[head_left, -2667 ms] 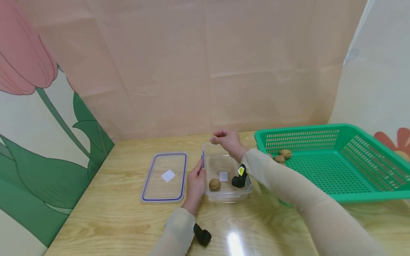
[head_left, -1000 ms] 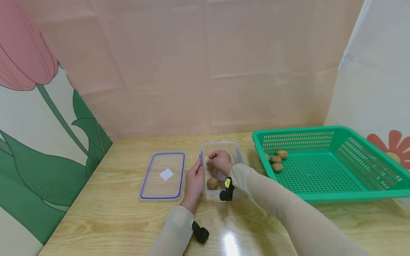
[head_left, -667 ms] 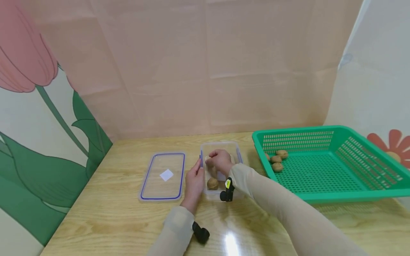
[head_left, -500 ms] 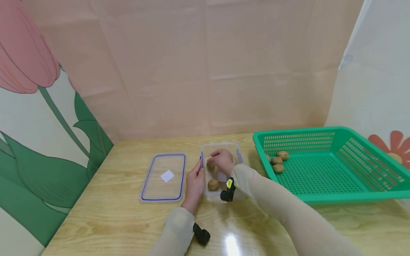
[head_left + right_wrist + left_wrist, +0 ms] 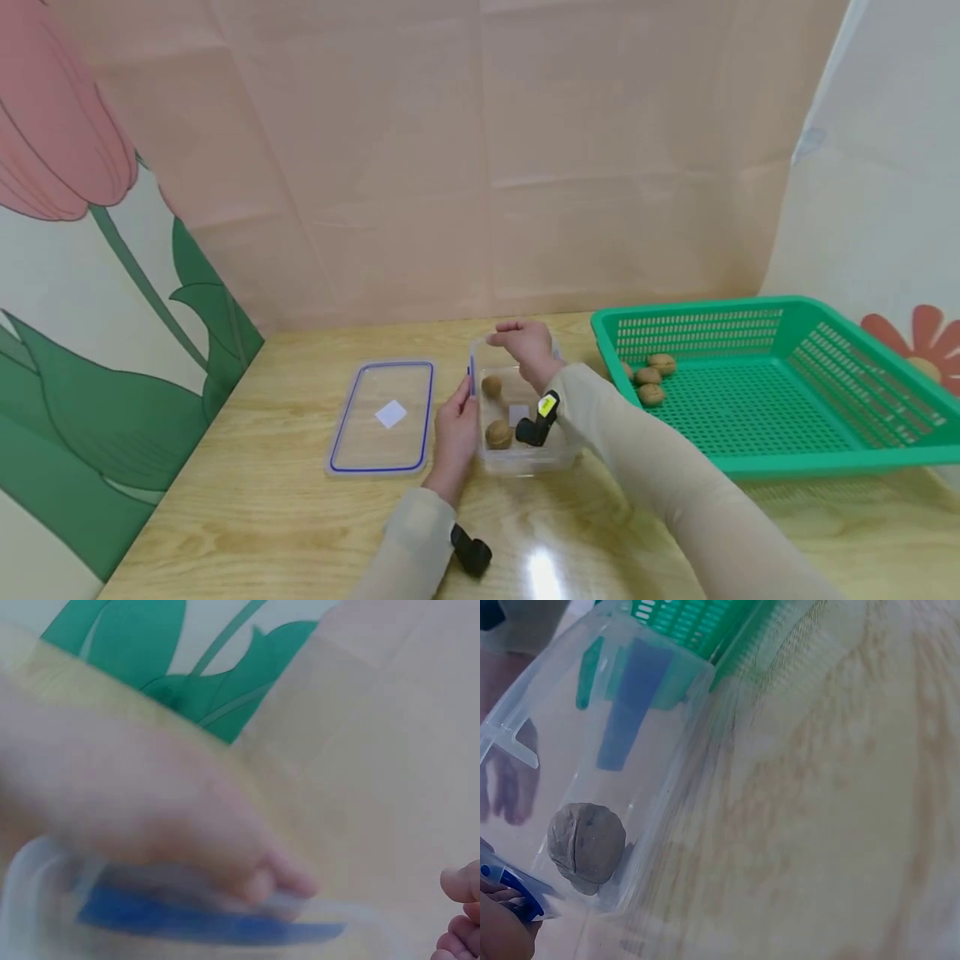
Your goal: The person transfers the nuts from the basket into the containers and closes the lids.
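Note:
In the head view, a clear plastic food container (image 5: 543, 458) stands open on the table with two walnuts, a rear walnut (image 5: 492, 386) and a front walnut (image 5: 498, 434), along its left side. My left hand (image 5: 456, 433) holds the container's left side at the blue-edged latch. In the left wrist view a thumb (image 5: 506, 930) lies by that latch, and one walnut (image 5: 587, 844) shows through the wall. My right hand (image 5: 527, 346) is above the container's far end, holding nothing. The right wrist view shows its fingers (image 5: 457, 941) loosely bent, the thumb apart.
A clear lid (image 5: 352, 417) with a blue seal lies left of the container. At the right stands a green plastic basket (image 5: 787, 400), with several walnuts (image 5: 649, 376) at its left end. A pink backdrop (image 5: 390, 183) rises behind the table (image 5: 247, 500).
My right hand has let go of a walnut, which now lies at the container's rear left, and has risen away from it. My left hand stays at the container's side.

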`<act>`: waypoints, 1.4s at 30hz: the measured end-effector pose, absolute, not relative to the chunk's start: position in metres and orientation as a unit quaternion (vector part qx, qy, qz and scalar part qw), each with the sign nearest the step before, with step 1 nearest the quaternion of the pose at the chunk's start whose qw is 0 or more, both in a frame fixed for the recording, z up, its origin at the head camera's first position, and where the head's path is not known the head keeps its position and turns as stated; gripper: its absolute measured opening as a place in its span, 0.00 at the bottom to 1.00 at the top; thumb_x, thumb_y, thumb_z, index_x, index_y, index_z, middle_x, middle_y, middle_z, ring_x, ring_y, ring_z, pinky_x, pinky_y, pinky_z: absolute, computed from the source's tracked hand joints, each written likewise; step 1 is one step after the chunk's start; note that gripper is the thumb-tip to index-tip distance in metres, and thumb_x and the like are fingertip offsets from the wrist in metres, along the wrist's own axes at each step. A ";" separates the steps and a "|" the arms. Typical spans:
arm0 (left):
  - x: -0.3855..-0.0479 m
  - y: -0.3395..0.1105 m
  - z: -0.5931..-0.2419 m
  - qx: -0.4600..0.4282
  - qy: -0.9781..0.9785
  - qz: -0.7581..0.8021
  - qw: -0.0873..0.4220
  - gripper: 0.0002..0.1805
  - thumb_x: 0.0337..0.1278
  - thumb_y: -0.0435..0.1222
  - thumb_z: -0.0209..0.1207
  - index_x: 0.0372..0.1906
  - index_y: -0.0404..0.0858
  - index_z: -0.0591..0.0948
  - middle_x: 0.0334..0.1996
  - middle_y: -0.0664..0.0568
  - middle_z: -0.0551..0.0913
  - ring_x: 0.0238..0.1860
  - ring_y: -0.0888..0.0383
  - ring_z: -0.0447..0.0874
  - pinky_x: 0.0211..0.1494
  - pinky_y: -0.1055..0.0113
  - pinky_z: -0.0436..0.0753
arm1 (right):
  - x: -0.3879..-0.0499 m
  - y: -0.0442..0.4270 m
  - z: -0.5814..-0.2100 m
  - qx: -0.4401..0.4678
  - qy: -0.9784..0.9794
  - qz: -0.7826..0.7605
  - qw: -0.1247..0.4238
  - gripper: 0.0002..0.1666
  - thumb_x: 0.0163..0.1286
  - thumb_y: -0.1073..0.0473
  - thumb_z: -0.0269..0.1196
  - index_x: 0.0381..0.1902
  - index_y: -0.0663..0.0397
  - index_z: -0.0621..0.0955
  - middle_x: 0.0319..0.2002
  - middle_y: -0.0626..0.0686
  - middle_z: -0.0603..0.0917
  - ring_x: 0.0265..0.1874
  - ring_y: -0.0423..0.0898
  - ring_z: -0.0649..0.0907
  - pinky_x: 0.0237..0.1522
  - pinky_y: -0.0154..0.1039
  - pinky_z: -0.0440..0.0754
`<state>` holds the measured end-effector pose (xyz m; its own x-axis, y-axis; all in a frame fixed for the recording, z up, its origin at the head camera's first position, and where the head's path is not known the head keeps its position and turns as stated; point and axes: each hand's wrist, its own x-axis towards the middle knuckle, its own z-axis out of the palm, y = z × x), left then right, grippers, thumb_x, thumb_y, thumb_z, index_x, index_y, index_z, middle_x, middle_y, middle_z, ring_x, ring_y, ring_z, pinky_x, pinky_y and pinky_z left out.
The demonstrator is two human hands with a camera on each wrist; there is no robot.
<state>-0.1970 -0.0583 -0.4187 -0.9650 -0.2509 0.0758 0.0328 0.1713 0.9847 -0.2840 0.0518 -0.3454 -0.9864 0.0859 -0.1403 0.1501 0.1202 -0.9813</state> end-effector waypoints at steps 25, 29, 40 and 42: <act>-0.195 -0.061 -0.416 0.072 -0.753 -0.645 0.111 0.22 0.62 0.33 0.49 0.62 0.41 0.71 0.63 0.49 0.69 0.66 0.49 0.63 0.67 0.56 0.65 | -0.294 0.147 -0.279 0.082 0.721 -0.688 0.011 0.22 0.64 0.59 0.60 0.54 0.57 0.70 0.64 0.57 0.66 0.66 0.54 0.64 0.70 0.47 0.57; -0.194 -0.061 -0.416 0.072 -0.752 -0.645 0.111 0.22 0.62 0.33 0.49 0.62 0.42 0.71 0.63 0.50 0.69 0.66 0.50 0.63 0.67 0.57 0.65 | -0.290 0.164 -0.277 0.086 0.721 -0.687 0.007 0.23 0.64 0.57 0.60 0.55 0.56 0.70 0.66 0.57 0.64 0.68 0.54 0.61 0.71 0.48 0.55; -0.190 -0.063 -0.414 0.075 -0.756 -0.642 0.103 0.22 0.63 0.35 0.49 0.62 0.43 0.70 0.64 0.49 0.68 0.66 0.51 0.62 0.68 0.56 0.64 | -0.282 0.207 -0.285 0.098 0.758 -0.645 0.008 0.26 0.63 0.48 0.61 0.56 0.50 0.70 0.68 0.59 0.61 0.67 0.56 0.61 0.69 0.55 0.56; -0.190 -0.063 -0.414 0.077 -0.755 -0.643 0.100 0.22 0.63 0.35 0.48 0.63 0.43 0.70 0.64 0.49 0.68 0.66 0.51 0.62 0.68 0.57 0.64 | -0.281 0.214 -0.288 0.095 0.767 -0.635 0.008 0.26 0.62 0.46 0.61 0.55 0.49 0.70 0.67 0.59 0.62 0.67 0.56 0.61 0.68 0.56 0.56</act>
